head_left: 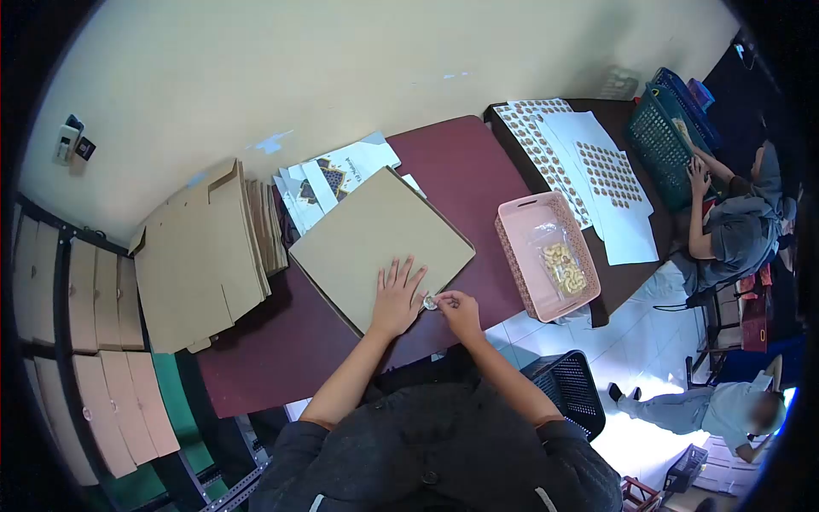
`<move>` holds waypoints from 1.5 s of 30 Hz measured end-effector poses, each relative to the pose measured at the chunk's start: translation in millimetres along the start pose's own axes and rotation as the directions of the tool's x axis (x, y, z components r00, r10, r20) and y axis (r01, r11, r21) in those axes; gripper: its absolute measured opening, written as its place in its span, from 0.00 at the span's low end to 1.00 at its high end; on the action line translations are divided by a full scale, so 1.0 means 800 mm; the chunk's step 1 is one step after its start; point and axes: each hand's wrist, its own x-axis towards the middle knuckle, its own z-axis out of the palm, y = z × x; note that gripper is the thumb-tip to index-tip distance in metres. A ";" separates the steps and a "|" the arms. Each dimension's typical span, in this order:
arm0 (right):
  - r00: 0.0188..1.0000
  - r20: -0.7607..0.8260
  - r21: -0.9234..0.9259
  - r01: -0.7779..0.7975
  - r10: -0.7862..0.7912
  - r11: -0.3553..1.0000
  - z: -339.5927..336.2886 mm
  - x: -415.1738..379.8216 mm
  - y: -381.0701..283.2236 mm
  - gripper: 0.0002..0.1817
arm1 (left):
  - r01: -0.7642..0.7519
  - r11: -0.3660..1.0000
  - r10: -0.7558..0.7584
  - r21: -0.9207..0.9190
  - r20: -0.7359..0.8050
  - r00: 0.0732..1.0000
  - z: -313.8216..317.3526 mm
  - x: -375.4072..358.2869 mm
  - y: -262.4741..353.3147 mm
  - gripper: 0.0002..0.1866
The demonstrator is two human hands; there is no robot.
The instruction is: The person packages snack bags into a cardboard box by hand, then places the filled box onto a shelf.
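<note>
The left hand (397,299) lies palm down, fingers spread and pointing forward, thumb out toward the right hand (461,314). The right hand is drawn in, its thumb and forefinger closed in a pinch just beside the left thumb. Both forearms, left (345,384) and right (516,384), are bare and reach forward, slanting inward from dark sleeves (573,456). The elbows are bent and set wide, either side of the dark-clad torso (422,452).

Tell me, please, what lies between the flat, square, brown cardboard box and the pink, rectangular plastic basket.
The head view shows only bare maroon tabletop between the cardboard box and the plastic basket.
</note>
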 end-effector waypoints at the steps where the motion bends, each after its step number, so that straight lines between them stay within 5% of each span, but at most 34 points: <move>1: 1.000 -0.004 0.002 0.005 -0.005 1.000 0.001 0.001 0.001 0.06 | 0.000 1.000 0.000 -0.009 0.002 1.000 -0.002 0.001 0.000 0.25; 16: 0.963 0.124 0.397 -0.269 0.239 0.878 0.007 0.007 0.028 0.10 | 0.005 0.997 -0.004 0.076 -0.004 1.000 0.002 0.002 -0.001 0.29; 23: 0.936 0.262 0.376 -0.323 0.235 0.868 0.000 0.002 0.036 0.11 | 0.002 0.996 -0.001 0.089 -0.017 1.000 0.003 0.001 0.000 0.27; 28: 0.987 0.153 0.366 -0.101 0.048 0.925 0.003 0.000 0.018 0.12 | 0.012 0.998 -0.011 0.061 -0.014 1.000 0.006 0.001 -0.002 0.23; 45: 0.975 0.146 0.300 -0.203 0.165 0.932 0.005 0.004 0.020 0.09 | 0.020 1.000 -0.020 0.021 -0.005 1.000 0.000 0.001 0.002 0.24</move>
